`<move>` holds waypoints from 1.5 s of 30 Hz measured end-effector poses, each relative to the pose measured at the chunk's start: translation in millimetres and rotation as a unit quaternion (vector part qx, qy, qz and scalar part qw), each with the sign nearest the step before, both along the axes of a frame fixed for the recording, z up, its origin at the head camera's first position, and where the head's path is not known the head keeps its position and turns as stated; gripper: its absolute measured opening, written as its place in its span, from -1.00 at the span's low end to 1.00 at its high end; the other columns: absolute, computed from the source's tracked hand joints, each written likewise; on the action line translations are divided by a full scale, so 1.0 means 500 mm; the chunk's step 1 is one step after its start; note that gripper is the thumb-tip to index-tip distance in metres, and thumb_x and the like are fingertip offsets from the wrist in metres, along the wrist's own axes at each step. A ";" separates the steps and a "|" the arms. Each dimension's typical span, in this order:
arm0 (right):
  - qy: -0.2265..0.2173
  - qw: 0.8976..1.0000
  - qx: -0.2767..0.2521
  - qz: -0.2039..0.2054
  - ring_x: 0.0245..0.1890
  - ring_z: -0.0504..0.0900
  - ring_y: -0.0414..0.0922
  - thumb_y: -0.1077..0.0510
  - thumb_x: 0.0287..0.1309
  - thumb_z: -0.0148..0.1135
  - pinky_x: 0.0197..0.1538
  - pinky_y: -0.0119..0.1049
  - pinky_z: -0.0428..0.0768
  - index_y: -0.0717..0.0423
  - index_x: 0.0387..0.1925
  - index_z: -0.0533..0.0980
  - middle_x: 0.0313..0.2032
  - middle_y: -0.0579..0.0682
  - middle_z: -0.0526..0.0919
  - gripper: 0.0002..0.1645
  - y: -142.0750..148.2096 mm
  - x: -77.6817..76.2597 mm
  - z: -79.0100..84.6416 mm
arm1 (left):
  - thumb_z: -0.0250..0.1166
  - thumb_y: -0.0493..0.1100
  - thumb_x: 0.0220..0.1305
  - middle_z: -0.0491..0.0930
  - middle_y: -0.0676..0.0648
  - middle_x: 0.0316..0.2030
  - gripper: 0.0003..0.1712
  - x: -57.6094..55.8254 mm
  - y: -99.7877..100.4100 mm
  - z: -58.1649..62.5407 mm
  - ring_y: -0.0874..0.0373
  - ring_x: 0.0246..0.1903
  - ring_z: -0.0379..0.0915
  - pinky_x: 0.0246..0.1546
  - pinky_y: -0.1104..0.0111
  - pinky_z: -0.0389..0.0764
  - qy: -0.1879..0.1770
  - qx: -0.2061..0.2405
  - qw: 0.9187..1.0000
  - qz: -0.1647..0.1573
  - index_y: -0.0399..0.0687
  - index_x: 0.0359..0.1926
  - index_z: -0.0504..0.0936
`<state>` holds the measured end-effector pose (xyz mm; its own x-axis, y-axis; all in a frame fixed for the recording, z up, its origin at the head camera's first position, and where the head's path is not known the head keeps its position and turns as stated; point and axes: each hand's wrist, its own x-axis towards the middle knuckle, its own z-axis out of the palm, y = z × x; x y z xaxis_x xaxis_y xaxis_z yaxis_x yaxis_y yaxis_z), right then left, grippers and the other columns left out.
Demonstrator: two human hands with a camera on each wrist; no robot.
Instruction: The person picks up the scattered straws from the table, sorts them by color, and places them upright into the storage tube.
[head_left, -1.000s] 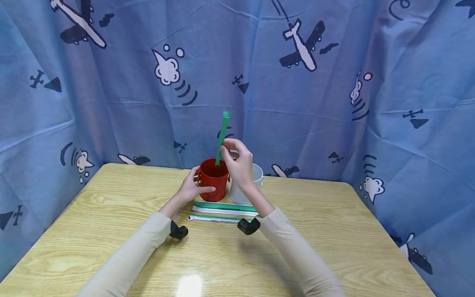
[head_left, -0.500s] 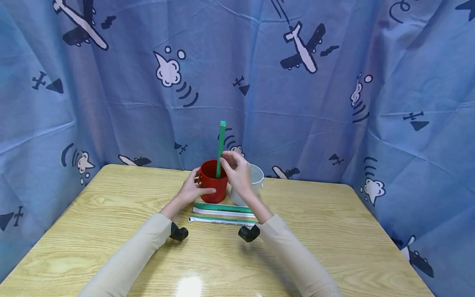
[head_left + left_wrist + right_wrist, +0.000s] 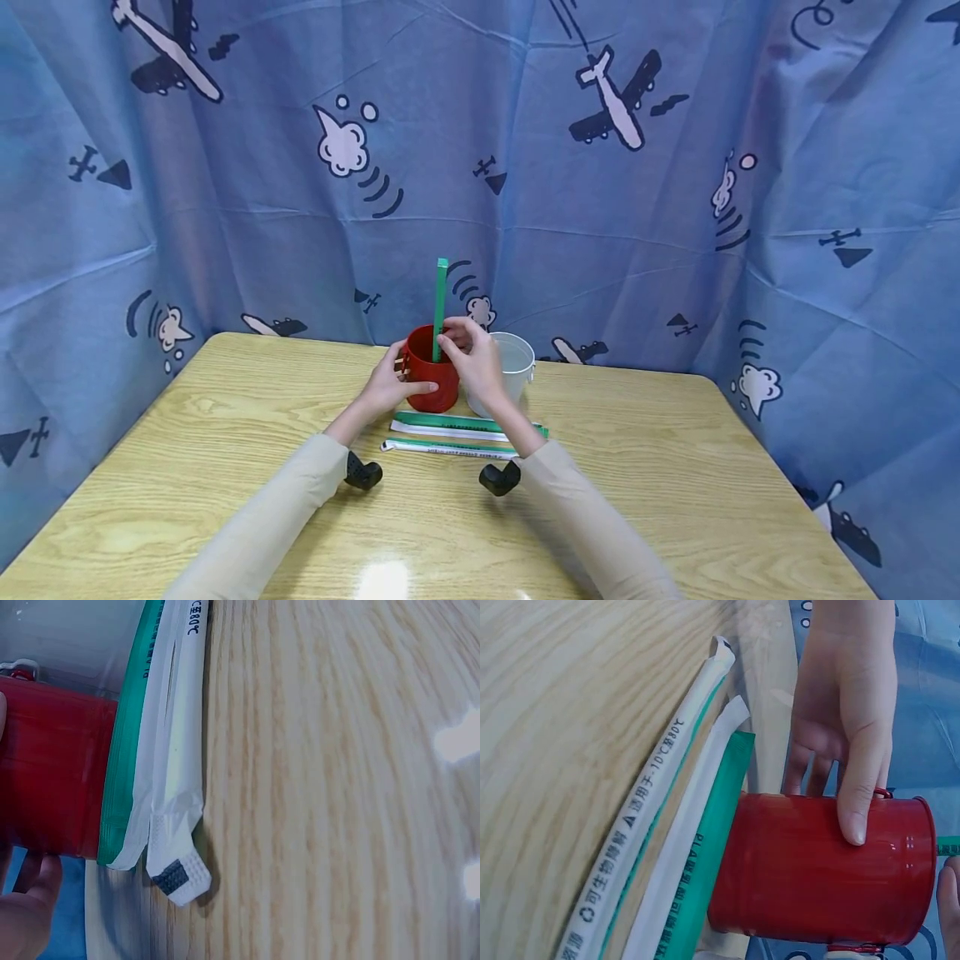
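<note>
A small red bucket stands upright near the back of the table, with my left hand holding it from the left. The right wrist view shows that thumb lying along the bucket's side. My right hand pinches a green-wrapped drinking straw between thumb and fingertips, over the bucket's right rim. The straw is nearly upright; its lower end is inside the bucket, hidden by the wall. In front of the bucket lie more wrapped straws in green and white paper, the nearer one and a green one beside it.
A white bucket stands just right of the red one, partly behind my right hand. The wooden table ends at a blue curtain printed with planes. Black wrist devices hang under both sleeves.
My right hand has lowered the straw deeper into the red bucket and shifted slightly left. The straw now stands straighter. My left hand keeps its hold on the bucket.
</note>
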<state>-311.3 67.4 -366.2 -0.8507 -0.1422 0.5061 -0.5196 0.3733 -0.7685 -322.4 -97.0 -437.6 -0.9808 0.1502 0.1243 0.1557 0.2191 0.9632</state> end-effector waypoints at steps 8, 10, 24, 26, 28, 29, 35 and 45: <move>-0.019 1.000 0.018 0.005 -0.29 0.66 -0.07 0.18 0.19 0.29 -0.16 -0.32 0.68 0.14 -0.09 0.61 -0.26 0.09 0.72 -0.75 -0.007 -0.001 -0.012 | 0.41 -0.23 0.12 0.21 -0.22 0.34 -0.01 0.007 0.003 0.005 -0.21 0.27 0.25 0.23 -0.02 0.43 -0.001 -0.001 1.000 -0.004 -0.06 0.45 0.01; -0.021 1.000 0.021 0.006 -0.28 0.67 -0.08 0.18 0.18 0.30 -0.15 -0.31 0.68 0.12 -0.07 0.62 -0.25 0.07 0.73 -0.73 -0.009 -0.001 -0.015 | 0.41 -0.23 0.12 0.21 -0.22 0.34 -0.01 0.009 0.004 0.006 -0.21 0.26 0.26 0.23 -0.02 0.43 -0.002 -0.001 1.000 -0.005 -0.06 0.45 0.01; -0.015 0.999 -0.007 0.037 -0.24 0.66 0.01 0.25 0.08 0.37 -0.12 -0.21 0.70 0.23 -0.03 0.59 -0.18 0.26 0.67 -0.63 -0.003 0.017 -0.009 | 0.39 -0.26 0.13 0.21 -0.23 0.34 -0.02 0.016 0.005 0.009 -0.23 0.27 0.25 0.23 -0.02 0.44 0.004 0.000 1.000 -0.007 -0.07 0.45 0.01; -0.018 0.999 -0.013 0.043 -0.23 0.65 0.07 0.29 0.07 0.37 -0.10 -0.12 0.69 0.28 -0.03 0.58 -0.18 0.30 0.66 -0.62 -0.002 0.030 0.002 | 0.39 -0.26 0.13 0.21 -0.23 0.34 -0.02 0.017 0.005 0.009 -0.22 0.27 0.24 0.22 -0.02 0.44 0.003 -0.001 1.000 -0.007 -0.07 0.45 0.00; -0.024 0.998 -0.018 0.048 -0.21 0.65 0.11 0.31 0.05 0.37 -0.09 -0.05 0.68 0.29 -0.03 0.57 -0.18 0.31 0.66 -0.61 0.001 0.038 0.005 | 0.39 -0.26 0.14 0.20 -0.23 0.34 -0.02 0.017 0.005 0.011 -0.22 0.27 0.24 0.22 -0.02 0.44 0.000 0.001 1.000 -0.007 -0.07 0.45 0.00; -0.025 0.998 -0.017 0.049 -0.20 0.65 0.13 0.32 0.04 0.38 -0.09 -0.03 0.67 0.30 -0.03 0.57 -0.18 0.29 0.67 -0.60 0.002 0.042 0.006 | 0.39 -0.26 0.14 0.20 -0.23 0.34 -0.02 0.017 0.005 0.011 -0.23 0.28 0.24 0.22 -0.03 0.44 0.000 0.001 1.000 -0.007 -0.07 0.45 -0.01; -0.014 0.998 -0.007 0.058 -0.20 0.64 0.14 0.29 0.00 0.42 -0.14 -0.01 0.67 0.26 -0.04 0.58 -0.20 0.24 0.68 -0.58 0.014 0.056 -0.006 | 0.39 -0.28 0.12 0.20 -0.25 0.35 -0.01 0.014 0.005 0.011 -0.24 0.29 0.22 0.23 -0.03 0.43 0.001 0.004 1.000 -0.005 -0.09 0.46 0.00; -0.021 0.996 0.034 0.078 -0.20 0.64 0.09 0.27 0.00 0.42 -0.13 -0.04 0.69 0.20 -0.08 0.59 -0.17 0.20 0.68 -0.62 0.042 0.079 -0.020 | 0.38 -0.26 0.15 0.16 -0.24 0.37 -0.01 0.010 0.000 0.008 -0.24 0.28 0.19 0.23 -0.04 0.43 0.020 0.007 1.000 -0.017 -0.12 0.46 -0.03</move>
